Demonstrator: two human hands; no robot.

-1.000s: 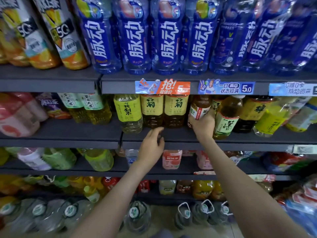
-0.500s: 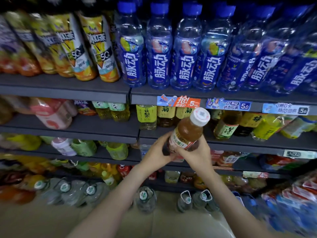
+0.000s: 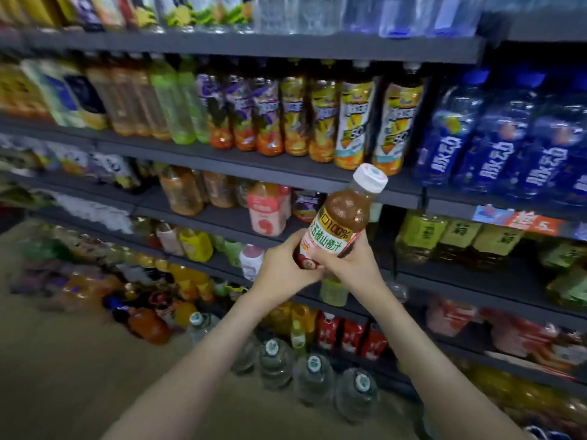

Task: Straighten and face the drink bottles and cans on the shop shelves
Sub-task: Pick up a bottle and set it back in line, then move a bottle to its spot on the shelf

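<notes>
As though its label needed checking, the left hand [image 3: 282, 272] and right hand [image 3: 354, 265] both gripped the tilted bottle [image 3: 340, 228], held clear of the shelves [image 3: 270, 168]

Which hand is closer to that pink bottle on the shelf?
Left. The left hand grips the juice bottle just below and right of the pink bottle; the right hand grips it further right.

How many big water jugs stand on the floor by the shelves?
4 jugs show their caps: one left of the left arm, three in a row between the two arms. Others may be hidden behind the arms.
</notes>
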